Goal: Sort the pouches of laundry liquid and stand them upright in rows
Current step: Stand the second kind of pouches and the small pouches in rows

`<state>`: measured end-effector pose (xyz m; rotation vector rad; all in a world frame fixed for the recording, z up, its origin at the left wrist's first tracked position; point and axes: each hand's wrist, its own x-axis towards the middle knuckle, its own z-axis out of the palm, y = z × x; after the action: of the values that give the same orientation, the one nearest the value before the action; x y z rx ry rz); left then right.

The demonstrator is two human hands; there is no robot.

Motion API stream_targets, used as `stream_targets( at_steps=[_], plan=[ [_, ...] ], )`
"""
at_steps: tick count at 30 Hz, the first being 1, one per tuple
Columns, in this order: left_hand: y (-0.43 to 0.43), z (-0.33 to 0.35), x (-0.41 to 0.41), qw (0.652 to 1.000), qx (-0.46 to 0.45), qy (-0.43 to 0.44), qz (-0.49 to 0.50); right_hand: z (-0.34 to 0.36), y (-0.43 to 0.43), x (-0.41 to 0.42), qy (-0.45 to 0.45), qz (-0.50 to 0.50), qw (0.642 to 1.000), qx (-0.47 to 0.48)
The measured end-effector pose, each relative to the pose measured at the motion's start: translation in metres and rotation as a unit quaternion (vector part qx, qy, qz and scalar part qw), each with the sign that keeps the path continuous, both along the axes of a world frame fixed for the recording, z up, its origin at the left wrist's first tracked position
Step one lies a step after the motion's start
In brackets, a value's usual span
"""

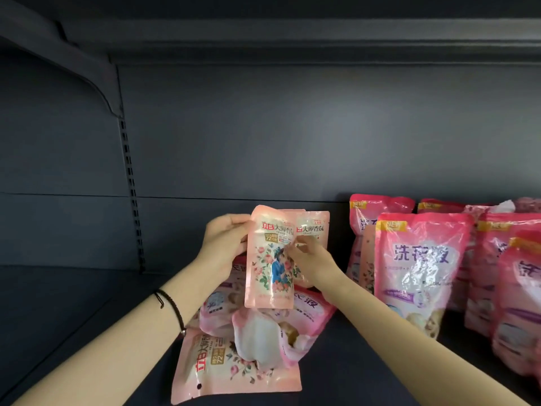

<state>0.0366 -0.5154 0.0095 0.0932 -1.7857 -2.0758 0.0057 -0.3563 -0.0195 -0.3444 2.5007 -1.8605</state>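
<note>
A pale pink floral pouch (268, 259) is held upright above the shelf, with my left hand (224, 243) gripping its upper left edge. My right hand (310, 260) pinches its right side, in front of a second matching pouch (314, 230) standing just behind. Below them lies a heap of fallen pouches (257, 332), with one floral pouch (234, 367) flat at the front. Deep pink pouches (418, 268) stand upright in rows at the right.
The dark shelf board (73, 303) stretches to the left of the heap. A slotted upright (131, 194) runs down the grey back panel. The upper shelf's bracket (96, 80) hangs at top left.
</note>
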Motion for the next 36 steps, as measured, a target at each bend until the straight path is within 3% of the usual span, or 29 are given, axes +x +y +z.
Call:
stream_targets(
  at_steps=[2,4,9,14,20,25,27,29,32,34,36],
  plan=[
    [0.009,0.001,0.003,1.0,0.006,0.015,0.011,0.0,0.001,0.001,-0.041,0.013,0.996,-0.083],
    [0.015,0.003,0.009,0.999,-0.002,0.032,0.032,0.003,0.009,0.011,-0.013,0.006,0.99,-0.143],
    [0.043,0.015,0.037,0.993,0.0,0.117,0.012,0.018,0.052,0.049,0.143,-0.004,0.974,-0.173],
    [0.108,0.007,0.059,0.991,0.057,0.109,-0.051,0.008,0.108,0.082,0.137,0.001,0.961,-0.24],
    [0.19,-0.034,0.064,0.987,0.103,0.077,-0.1,-0.027,0.177,0.095,0.144,-0.053,0.962,-0.225],
    [0.216,-0.05,0.063,0.99,0.064,0.073,-0.098,-0.038,0.202,0.093,0.134,-0.074,0.973,-0.174],
    [0.215,-0.049,0.065,0.992,0.017,0.08,-0.098,-0.033,0.202,0.098,0.158,-0.07,0.973,-0.153],
    [0.208,-0.04,0.067,0.988,-0.064,0.106,-0.087,-0.018,0.201,0.105,0.251,-0.08,0.96,-0.098],
    [0.183,-0.011,0.072,0.963,-0.196,0.173,-0.066,0.022,0.2,0.109,0.45,-0.085,0.888,0.033],
    [0.159,0.013,0.076,0.917,-0.345,0.197,-0.035,0.053,0.196,0.104,0.489,-0.066,0.864,0.1],
    [0.134,0.034,0.077,0.809,-0.557,0.19,0.007,0.08,0.187,0.093,0.467,-0.034,0.867,0.171]
  ],
)
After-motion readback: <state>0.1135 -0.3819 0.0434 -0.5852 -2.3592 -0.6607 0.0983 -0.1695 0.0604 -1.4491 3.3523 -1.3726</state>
